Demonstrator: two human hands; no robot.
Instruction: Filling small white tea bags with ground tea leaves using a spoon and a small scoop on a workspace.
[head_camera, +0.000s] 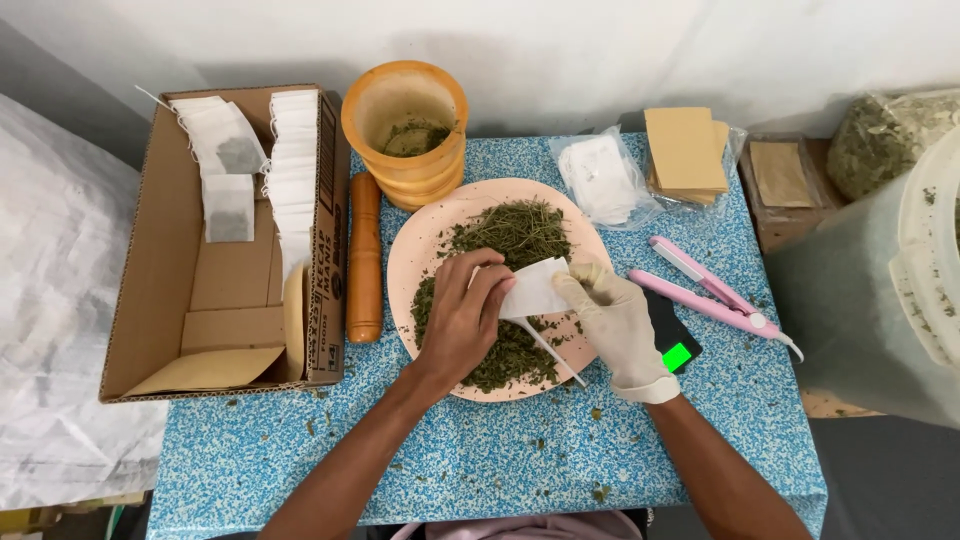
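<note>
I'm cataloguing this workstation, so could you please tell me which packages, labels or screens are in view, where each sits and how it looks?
Cardboard box: left of the plate, brown, open, dark printing on its side wall, white sachets inside.
Clear bag of white sachets: behind the plate, crinkled.
Clear bag of tan envelopes: right of that, flat squares.
Small dark device: beside the gloved right hand, glowing green screen.

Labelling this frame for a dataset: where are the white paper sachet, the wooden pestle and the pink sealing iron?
white paper sachet (535, 290), head view, its flat middle.
wooden pestle (365, 255), head view, mid shaft.
pink sealing iron (705, 290), head view, between its arms.
</note>
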